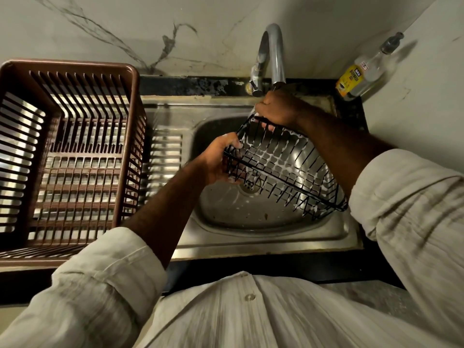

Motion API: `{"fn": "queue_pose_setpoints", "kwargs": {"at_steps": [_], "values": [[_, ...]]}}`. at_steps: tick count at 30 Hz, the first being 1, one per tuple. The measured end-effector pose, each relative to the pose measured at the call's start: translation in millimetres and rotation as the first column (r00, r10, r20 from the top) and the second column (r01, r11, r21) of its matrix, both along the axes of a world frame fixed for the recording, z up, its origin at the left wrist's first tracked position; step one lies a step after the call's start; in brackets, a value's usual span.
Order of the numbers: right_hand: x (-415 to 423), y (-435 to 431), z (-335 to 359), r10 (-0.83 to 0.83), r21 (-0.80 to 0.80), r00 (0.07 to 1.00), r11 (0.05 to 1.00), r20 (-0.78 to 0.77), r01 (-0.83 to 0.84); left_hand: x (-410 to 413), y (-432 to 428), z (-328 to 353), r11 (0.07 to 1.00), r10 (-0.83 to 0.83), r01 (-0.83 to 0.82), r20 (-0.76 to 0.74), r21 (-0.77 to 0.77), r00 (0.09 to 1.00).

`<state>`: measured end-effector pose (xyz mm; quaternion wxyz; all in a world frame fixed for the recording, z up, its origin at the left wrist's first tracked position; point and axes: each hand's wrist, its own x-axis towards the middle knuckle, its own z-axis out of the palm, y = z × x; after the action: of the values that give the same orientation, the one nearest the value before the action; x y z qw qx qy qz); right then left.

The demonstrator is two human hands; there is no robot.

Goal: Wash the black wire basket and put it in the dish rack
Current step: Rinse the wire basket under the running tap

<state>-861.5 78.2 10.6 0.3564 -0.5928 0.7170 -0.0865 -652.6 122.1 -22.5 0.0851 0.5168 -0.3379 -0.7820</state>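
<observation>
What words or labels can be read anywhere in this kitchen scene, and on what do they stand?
"DISHWASH GEL": on the yellow label of the clear plastic bottle in the corner behind the steel sink.
Small dark logo at the top of that label: too blurred to read.
Small white sticker with red marks on the same bottle: too small to read.
No other text shows.

The black wire basket [283, 164] was a shallow rectangular tray of thin wires with a thicker rim, streaked with white soap foam along its base and sides. It was held tilted above the sink [263, 244] basin, its far-left corner raised up under the tap. The left hand [218, 159] gripped its short left end and the right hand [278, 109] gripped the raised far corner. The dish rack [75, 64], a deep brown plastic crate with slatted walls and floor, stood upright just left of the basin, apart from the basket.
</observation>
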Motion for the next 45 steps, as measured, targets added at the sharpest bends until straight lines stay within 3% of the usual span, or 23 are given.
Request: {"fn": "queue_pose_setpoints", "kwargs": {"at_steps": [5, 9, 13, 15, 18, 21, 22, 23, 27, 31, 36, 41, 45], "values": [[-13.1, -2.2, -9.7, -0.016, -0.030, 0.996, 0.999, 0.083, 0.018, 6.1, -4.0, 2.4, 1.000, -0.010, 0.009, -0.005, -0.025, 1.000], [-7.1, -7.6, -10.3, -0.165, 0.156, 0.902, 0.982, 0.399, 0.111, 9.9, -6.8, 5.2, 0.999, -0.007, 0.007, -0.001, -0.051, 1.000], [-1.2, -8.8, -13.3, -0.021, 0.166, 0.917, 0.985, 0.399, -0.049, 12.9, -9.5, 4.7, 0.996, -0.020, 0.022, 0.021, -0.090, 1.000], [0.6, -9.7, -16.3, -0.065, 0.135, 0.893, 0.991, 0.446, 0.005, 16.0, -11.0, 2.1, 0.993, -0.036, 0.041, 0.047, -0.111, 0.998], [6.4, -16.1, -22.8, -0.256, 0.086, 0.754, 0.962, 0.605, 0.257, 21.0, -14.1, 0.7, 0.989, -0.070, 0.078, 0.062, -0.128, 0.996], [17.5, -26.1, -29.1, -0.467, 0.152, 0.493, 0.821, 0.734, 0.551, 25.1, -16.2, 0.8, 0.986, -0.096, 0.105, 0.075, -0.132, 0.993], [22.7, -26.4, -29.2, -0.509, 0.173, 0.451, 0.780, 0.733, 0.601, 25.3, -16.4, 0.3, 0.985, -0.099, 0.109, 0.075, -0.134, 0.992], [27.1, -26.1, -29.7, -0.533, 0.175, 0.454, 0.763, 0.714, 0.622, 25.3, -16.5, -0.4, 0.986, -0.097, 0.106, 0.071, -0.131, 0.993], [31.2, -19.5, -22.9, -0.559, 0.145, 0.641, 0.801, 0.526, 0.580, 24.3, -16.6, 0.7, 0.988, -0.101, 0.108, 0.074, -0.111, 0.992], [32.6, -22.8, -16.8, -0.684, 0.170, 0.544, 0.685, 0.486, 0.709, 24.0, -14.5, -0.6, 0.985, -0.125, 0.135, 0.097, -0.107, 0.987], [27.2, -21.5, -15.4, -0.643, 0.208, 0.594, 0.743, 0.482, 0.636, 21.7, -15.1, 2.8, 0.984, -0.132, 0.141, 0.080, -0.113, 0.988], [10.3, -24.7, -17.2, -0.729, 0.344, 0.282, 0.580, 0.624, 0.738, 21.7, -17.2, 2.4, 0.983, -0.133, 0.142, 0.084, -0.118, 0.988], [15.3, -27.0, -20.8, -0.667, 0.452, 0.123, 0.617, 0.735, 0.644, 19.4, -17.3, 0.7, 0.981, -0.139, 0.150, 0.090, -0.120, 0.986]]}}
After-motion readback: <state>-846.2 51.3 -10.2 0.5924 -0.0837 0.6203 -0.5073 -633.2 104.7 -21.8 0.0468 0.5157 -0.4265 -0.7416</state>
